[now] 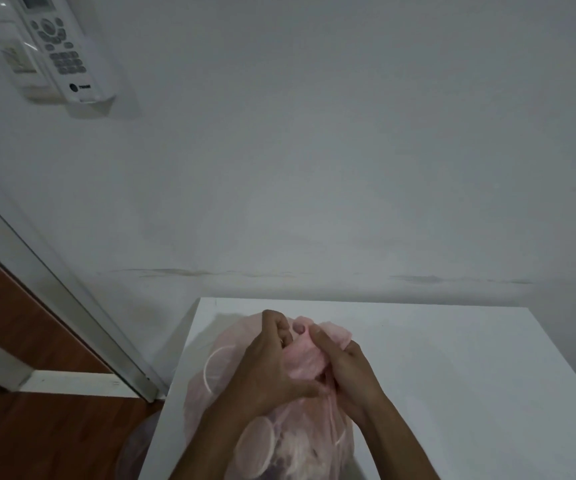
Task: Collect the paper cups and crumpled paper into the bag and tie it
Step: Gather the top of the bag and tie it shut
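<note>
Pink bag (210,393) neck (apparently pointing away) gripped by both hands.

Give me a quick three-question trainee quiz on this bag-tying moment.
1. True or false: both hands grip the pink plastic bag.
2. Where is the white remote control? A) on the table B) in a wall holder C) in the bag
3. What round shapes show through the bag's film?

Key:
1. True: the left hand and right hand bunch its neck.
2. B
3. Paper cups
</note>
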`<state>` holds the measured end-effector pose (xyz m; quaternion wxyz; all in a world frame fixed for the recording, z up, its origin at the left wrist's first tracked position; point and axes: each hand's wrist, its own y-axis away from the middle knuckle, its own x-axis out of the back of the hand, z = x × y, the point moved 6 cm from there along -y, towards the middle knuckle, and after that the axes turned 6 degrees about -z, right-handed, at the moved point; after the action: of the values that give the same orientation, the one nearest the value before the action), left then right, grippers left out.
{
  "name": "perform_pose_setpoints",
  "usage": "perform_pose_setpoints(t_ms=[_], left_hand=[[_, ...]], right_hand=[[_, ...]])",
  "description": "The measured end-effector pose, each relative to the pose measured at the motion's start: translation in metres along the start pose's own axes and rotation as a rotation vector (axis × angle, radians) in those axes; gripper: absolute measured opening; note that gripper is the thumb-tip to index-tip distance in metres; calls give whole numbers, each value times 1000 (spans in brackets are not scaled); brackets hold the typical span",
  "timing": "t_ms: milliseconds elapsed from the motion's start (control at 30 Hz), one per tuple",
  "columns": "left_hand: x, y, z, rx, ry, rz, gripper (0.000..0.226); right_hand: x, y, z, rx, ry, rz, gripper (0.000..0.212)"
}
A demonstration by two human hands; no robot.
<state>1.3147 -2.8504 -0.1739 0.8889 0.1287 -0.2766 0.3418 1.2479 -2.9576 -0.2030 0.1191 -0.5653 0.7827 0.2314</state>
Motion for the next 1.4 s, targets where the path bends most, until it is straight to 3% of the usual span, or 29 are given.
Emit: perform_pose_setpoints(t_ms=[200, 267, 367, 467, 533, 600, 667, 767, 867, 933, 1033, 1133, 1267, 1400], left_hand=[[13, -10, -7, 114, -47, -153, 53], [16, -9, -11, 168, -34, -197, 44], [15, -8, -18, 217, 184, -204, 25], [16, -6, -19, 265, 477, -154, 12], [16, -7, -18, 328, 734, -83, 6], [17, -10, -17, 359, 845, -9, 10], [21, -14, -19, 339, 870, 56, 11], [27, -14, -19, 308, 893, 104, 6], [26, -10, -26, 335, 877, 104, 21], [21, -9, -30, 352, 821, 64, 21], [16, -9, -26, 380, 831, -47, 23], [15, -13, -18, 320, 885, -106, 23], [28, -10, -32, 323, 726, 100, 18], [62, -14, -59, 274, 241, 337, 28]], right_hand=[[4, -8, 2, 107, -58, 68, 43], [2, -10, 2, 166, -21, 69, 36], [4, -16, 6, 178, -125, 121, 25], [1, -23, 7, 168, -313, -20, 26], [-2, -19, 3, 178, -308, -120, 20], [-1, -12, -4, 235, -23, -130, 23], [2, -8, -16, 351, 437, -60, 13], [-3, -9, -26, 553, 1009, 14, 25], [-11, -10, -21, 670, 1323, 145, 20], [-7, -10, -21, 632, 1185, 260, 21], [0, -13, -19, 564, 921, 295, 19], [-8, -6, -23, 778, 1045, 321, 14], [-16, -8, -20, 898, 1106, 291, 11], [-11, -16, -11, 695, 962, 278, 7]])
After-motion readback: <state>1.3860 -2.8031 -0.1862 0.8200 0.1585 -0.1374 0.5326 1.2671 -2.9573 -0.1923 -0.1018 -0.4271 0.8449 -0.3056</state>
